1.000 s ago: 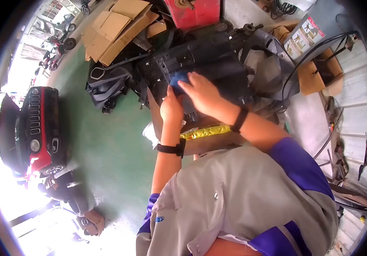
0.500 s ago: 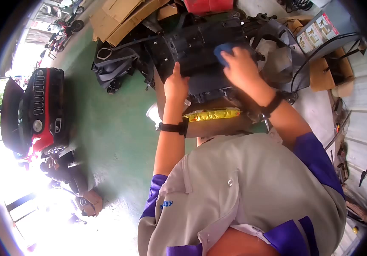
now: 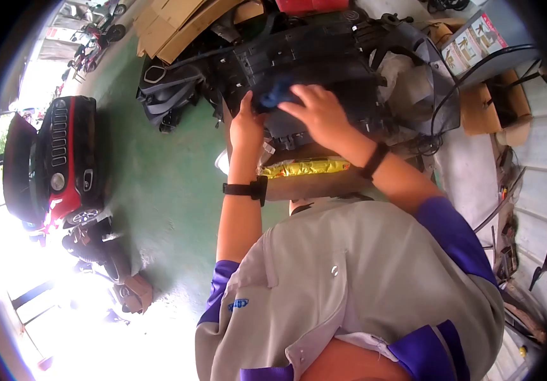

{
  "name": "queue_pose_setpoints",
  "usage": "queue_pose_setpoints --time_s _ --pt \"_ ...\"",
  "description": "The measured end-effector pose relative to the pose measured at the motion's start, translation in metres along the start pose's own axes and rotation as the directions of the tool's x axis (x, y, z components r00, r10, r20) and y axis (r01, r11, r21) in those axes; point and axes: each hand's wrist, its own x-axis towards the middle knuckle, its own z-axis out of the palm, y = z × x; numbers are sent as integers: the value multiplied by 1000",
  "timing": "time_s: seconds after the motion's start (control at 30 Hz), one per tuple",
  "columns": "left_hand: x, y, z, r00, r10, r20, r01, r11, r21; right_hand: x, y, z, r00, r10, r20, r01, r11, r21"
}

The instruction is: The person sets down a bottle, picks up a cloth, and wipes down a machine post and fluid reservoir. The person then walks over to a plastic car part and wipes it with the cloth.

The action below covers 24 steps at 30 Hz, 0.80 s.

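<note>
A large black plastic panel [image 3: 324, 76] lies in front of me with clips and tabs along its edges. My left hand [image 3: 246, 130] grips its near left edge, one finger extended along the surface and the other fingers partly hidden. In my right hand [image 3: 324, 120] is a blue cloth [image 3: 278, 94], blurred by motion, pressed against the panel close to my left hand. Below the panel's near edge, a shiny yellow packet [image 3: 305, 167] lies at a cardboard box [image 3: 311, 187].
Flattened cardboard [image 3: 181, 25] and dark plastic parts [image 3: 170, 95] are at the far left. Toward the right are a grey bin with a printed label [image 3: 473, 47], a black cable [image 3: 448, 95] and an open carton [image 3: 486, 117]. A black and red toy car [image 3: 64, 162] stands on the green floor [image 3: 165, 190].
My right hand has swept left with the blue cloth, from the panel's right part toward my left hand. The left hand has shifted slightly left in view.
</note>
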Motion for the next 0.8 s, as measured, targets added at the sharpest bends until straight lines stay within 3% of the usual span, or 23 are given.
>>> queue_pose_setpoints --time_s 0.03,0.13,0.2,0.23,0.33,0.37,0.43,0.57,0.7,0.8 --pt "0 8 -5 991 -93 93 90 995 32 -11 13 -8 999 31 -28 -31 1000 0" --pt "5 28 -14 994 -34 101 -1 946 323 -51 55 -23 983 157 -93 -166 981 -101" --pt "12 38 -10 975 200 100 -223 825 519 -86 76 -21 959 258 -113 -273 952 -139" --pt "15 43 -7 940 316 125 -325 728 604 -101 81 -20 936 349 -50 -352 933 -71" --pt "20 72 10 832 443 335 -549 746 377 -133 68 -4 836 549 -14 -547 834 65" --pt "21 83 13 860 366 357 -495 771 402 -136 62 1 805 592 -32 -582 800 146" --pt "27 88 11 850 353 390 -501 770 396 -116 48 -5 807 582 -101 -548 801 242" --pt "33 78 7 781 448 434 -607 708 361 -51 42 -28 828 461 -319 -419 887 194" --pt "47 67 0 691 543 477 -690 693 210 -27 22 12 791 507 -343 -510 856 90" --pt "66 55 -11 583 594 554 -711 704 -5 -29 -13 57 671 606 -427 -595 784 176"
